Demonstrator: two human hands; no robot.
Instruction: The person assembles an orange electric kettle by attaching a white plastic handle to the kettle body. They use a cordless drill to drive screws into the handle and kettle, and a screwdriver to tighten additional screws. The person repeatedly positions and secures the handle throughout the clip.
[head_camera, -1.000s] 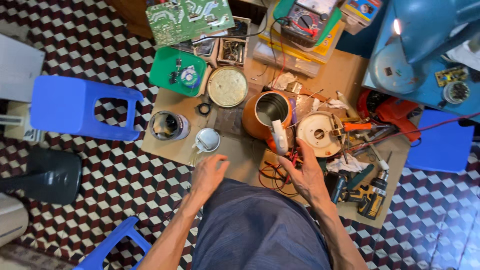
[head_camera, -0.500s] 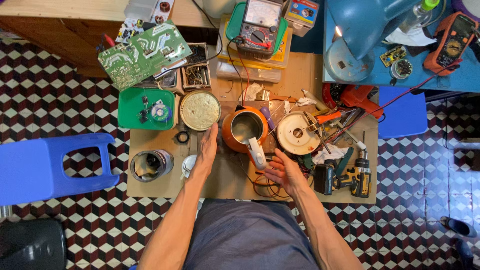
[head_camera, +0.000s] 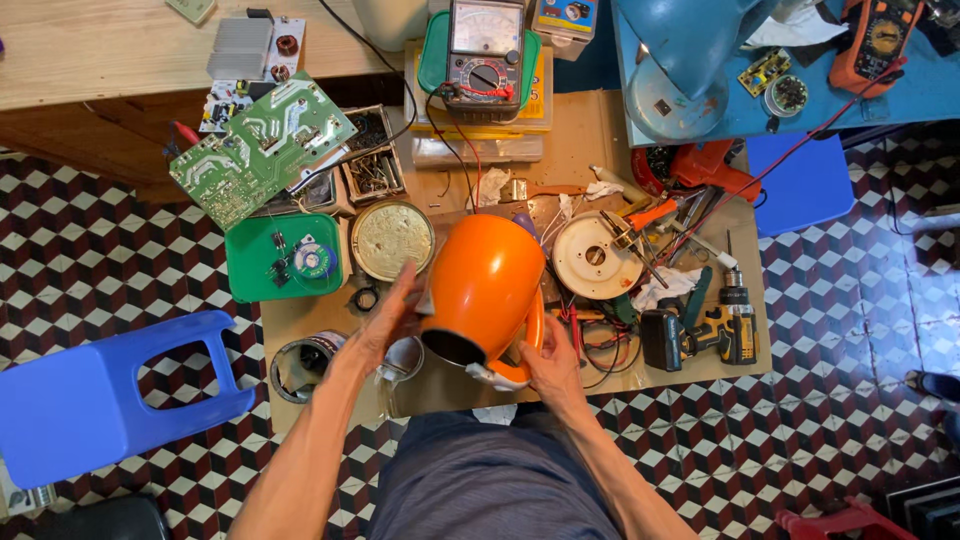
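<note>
So the orange kettle (head_camera: 487, 285) is being held up off the board (head_camera: 590, 125), tipped over with its open end facing back toward the person, probably so the inside can be looked into. The left hand (head_camera: 385, 325) is spread flat against its side, and the right hand (head_camera: 545, 355) is cupped under the rim by the white handle part. It's kept near the front edge, about mid-board. Beside it a cordless drill (head_camera: 700, 330) is lying toward the right edge. Further back, a round metal plate (head_camera: 392, 238) and a white disc (head_camera: 597, 255) are parked either side. A multimeter (head_camera: 483, 55) sits at the far edge. Half a second ago the kettle was still standing upright on the board; now it's been lifted and tilted.
</note>
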